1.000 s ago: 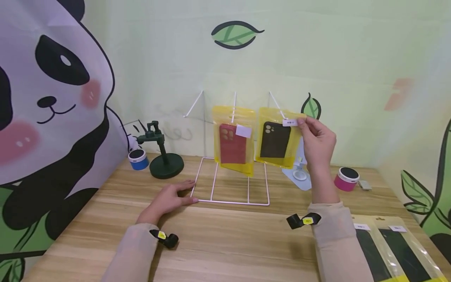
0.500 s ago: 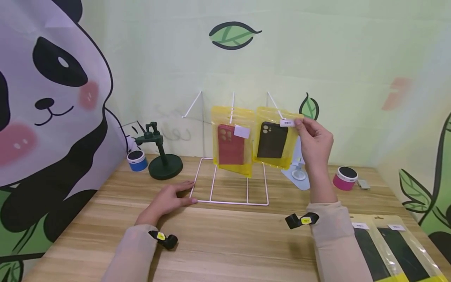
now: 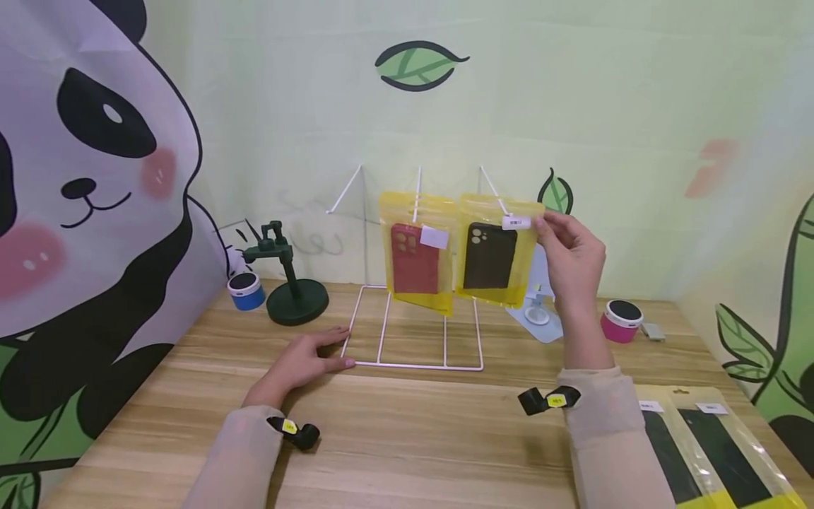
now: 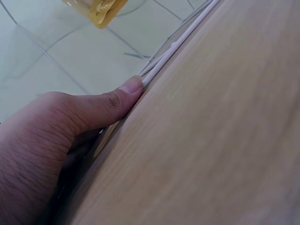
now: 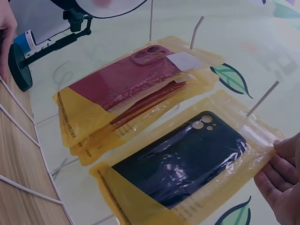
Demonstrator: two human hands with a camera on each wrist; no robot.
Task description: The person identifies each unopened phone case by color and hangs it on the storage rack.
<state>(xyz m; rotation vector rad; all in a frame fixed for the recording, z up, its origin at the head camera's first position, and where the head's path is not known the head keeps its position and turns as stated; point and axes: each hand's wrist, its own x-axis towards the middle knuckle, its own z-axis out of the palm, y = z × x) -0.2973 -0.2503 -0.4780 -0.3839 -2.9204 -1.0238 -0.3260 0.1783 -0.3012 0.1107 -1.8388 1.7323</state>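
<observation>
My right hand (image 3: 575,258) pinches the upper right edge of a yellow-clear bag (image 5: 197,187), beside its white label. Inside lies a black phone case (image 3: 490,256). The bag's top is at the tip of the right-hand hook (image 5: 262,98) of a white wire display rack (image 3: 420,366). On the middle hook hang bags with red phone cases (image 3: 415,260), one behind another in the right wrist view. Resting at the rack's front left corner is my left hand (image 3: 302,360), thumb (image 4: 115,103) against the wire and fingers along the side; those fingers are mostly hidden in the left wrist view.
Two bagged black cases (image 3: 721,452) lie at the table's right front. A dark green stand (image 3: 297,300) and a blue speaker (image 3: 246,291) stand left of the rack. Right of it are a light blue stand (image 3: 537,318) and a pink speaker (image 3: 621,322).
The head view has shifted slightly. My right hand keeps its pinch on the bag, which has shifted a little at the hook. My left hand stays at the rack corner.
</observation>
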